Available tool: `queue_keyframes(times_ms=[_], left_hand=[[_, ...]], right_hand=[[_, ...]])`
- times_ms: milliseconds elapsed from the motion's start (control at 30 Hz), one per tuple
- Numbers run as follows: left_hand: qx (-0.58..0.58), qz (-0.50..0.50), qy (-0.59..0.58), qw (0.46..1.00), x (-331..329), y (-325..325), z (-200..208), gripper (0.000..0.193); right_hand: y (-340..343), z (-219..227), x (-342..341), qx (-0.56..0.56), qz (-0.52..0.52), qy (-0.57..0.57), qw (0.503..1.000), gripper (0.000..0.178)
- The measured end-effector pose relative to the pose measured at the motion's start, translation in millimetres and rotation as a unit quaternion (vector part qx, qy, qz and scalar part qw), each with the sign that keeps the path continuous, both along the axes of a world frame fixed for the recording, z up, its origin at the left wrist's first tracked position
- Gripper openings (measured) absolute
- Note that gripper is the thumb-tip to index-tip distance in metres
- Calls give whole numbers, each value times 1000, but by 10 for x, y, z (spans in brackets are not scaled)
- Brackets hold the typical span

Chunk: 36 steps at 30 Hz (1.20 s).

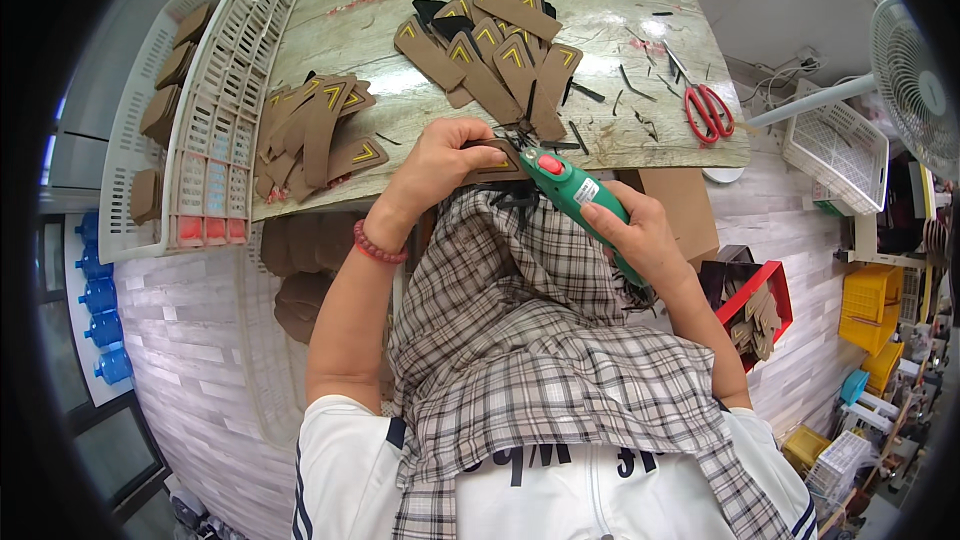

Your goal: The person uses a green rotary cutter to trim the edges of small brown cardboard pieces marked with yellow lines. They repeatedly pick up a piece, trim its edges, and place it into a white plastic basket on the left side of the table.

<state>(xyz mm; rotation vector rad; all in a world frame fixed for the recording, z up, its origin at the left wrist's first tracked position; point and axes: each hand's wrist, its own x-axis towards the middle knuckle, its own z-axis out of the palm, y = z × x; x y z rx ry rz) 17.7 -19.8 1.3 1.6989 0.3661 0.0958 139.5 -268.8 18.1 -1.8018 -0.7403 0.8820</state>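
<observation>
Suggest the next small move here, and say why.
Probably ease the green tool along the end of the brown piece: the right hand holds the tool, tip beside that end, the left hand pinches the piece, and dark scraps lie nearby.

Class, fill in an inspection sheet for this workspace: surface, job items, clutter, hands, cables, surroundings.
Surface: pale, streaked table with red marks.
Job items: brown strips with yellow chevrons, in two piles.
Clutter: black scraps near red-handled scissors.
Hands: left hand holds a single strip at the table's near edge; right hand grips a green power tool.
Cables: pale cable beyond the table's right side.
Surroundings: white crate and blue bottles left; fan right.
</observation>
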Motion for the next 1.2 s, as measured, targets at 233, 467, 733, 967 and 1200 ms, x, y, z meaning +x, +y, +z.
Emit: queue_keyframes(times_ms=[233,467,733,967,1200], left_hand=[[-15,-17,9,1000,15,15,-52,10],[22,236,-80,968,-127,378,83,12],[-437,456,-176,755,-305,-197,-452,17],[-574,235,-106,777,-136,-639,-492,30],[-354,285,-210,866,28,-678,-290,8]], right_hand=[[105,-48,-37,4,-7,14,1000,37],[137,-50,-112,26,-67,60,996,37],[48,-111,-173,33,-79,31,996,37],[-18,-86,-246,25,-109,18,994,33],[-120,-90,-288,13,-97,-9,995,34]])
